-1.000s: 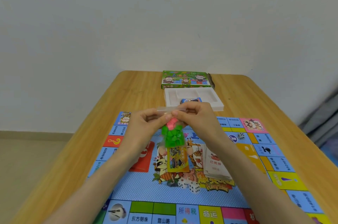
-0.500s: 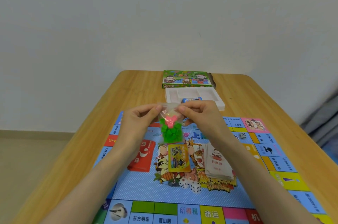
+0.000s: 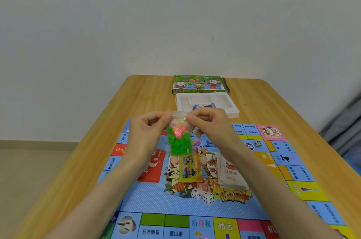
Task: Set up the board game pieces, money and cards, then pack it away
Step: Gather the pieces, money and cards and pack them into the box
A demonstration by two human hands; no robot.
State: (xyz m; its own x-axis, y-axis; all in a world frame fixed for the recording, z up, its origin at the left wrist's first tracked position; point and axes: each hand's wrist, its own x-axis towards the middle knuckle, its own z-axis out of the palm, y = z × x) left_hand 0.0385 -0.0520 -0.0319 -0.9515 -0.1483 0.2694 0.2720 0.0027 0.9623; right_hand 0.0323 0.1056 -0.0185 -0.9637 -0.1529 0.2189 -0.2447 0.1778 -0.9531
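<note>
Clear bag (image 3: 178, 140) of green, pink blocks: crinkled mouth pinched by left hand (image 3: 145, 131) and right hand (image 3: 210, 123); 12 o'clock tray (image 3: 233, 111) partly hidden.

a home room: wooden table (image 3: 148, 90) against plain white wall (image 3: 136, 23), board game (image 3: 195, 205).

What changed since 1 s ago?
The bag of pieces rose slightly; its top edge, taut and straight before, is now bunched. Both the left hand and right hand still pinch it. The cards, dice, tray and box stayed put.
</note>
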